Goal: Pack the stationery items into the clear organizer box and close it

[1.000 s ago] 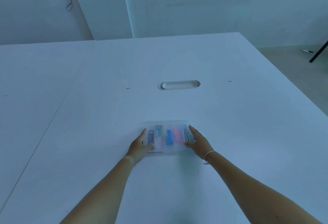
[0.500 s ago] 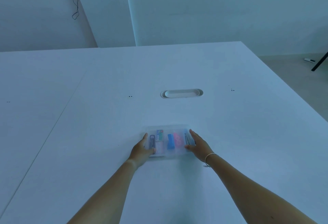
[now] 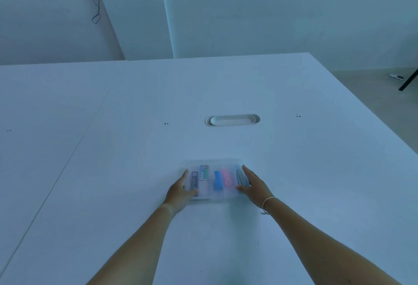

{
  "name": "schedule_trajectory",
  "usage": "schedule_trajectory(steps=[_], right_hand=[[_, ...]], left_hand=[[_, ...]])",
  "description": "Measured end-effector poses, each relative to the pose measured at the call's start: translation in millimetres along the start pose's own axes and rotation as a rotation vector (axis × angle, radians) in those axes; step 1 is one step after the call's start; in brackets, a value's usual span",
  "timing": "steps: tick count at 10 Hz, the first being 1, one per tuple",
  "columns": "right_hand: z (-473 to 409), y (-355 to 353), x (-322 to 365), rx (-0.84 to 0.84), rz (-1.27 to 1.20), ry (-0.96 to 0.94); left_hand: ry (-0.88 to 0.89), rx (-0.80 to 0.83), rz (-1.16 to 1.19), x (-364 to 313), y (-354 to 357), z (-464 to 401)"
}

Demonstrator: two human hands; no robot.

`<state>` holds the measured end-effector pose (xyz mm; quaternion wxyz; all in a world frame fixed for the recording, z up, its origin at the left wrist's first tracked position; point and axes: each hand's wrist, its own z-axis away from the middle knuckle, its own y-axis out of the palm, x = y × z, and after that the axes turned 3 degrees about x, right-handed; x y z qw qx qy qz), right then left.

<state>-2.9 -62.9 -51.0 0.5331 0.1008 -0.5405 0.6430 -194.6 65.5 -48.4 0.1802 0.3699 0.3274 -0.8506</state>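
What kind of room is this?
Probably an office or meeting room: a large white table with an oval cable port, plain white walls, and a clear organizer box of stationery.

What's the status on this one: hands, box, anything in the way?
Left hand and right hand flat against the ends of the clear organizer box. Stationery inside, lid looks down. Table around it shows no obstruction.
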Motion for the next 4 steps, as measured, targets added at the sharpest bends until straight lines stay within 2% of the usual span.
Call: schedule_trajectory(steps=[2, 4], right_hand=[[0, -1, 0, -0.014, -0.012, 0.015], [-9, -23, 20, -0.117, -0.045, -0.022]], left_hand=[[0.001, 0.016, -0.058, -2, -3, 0], [0.05, -0.039, -0.138, -26, -20, 0]])
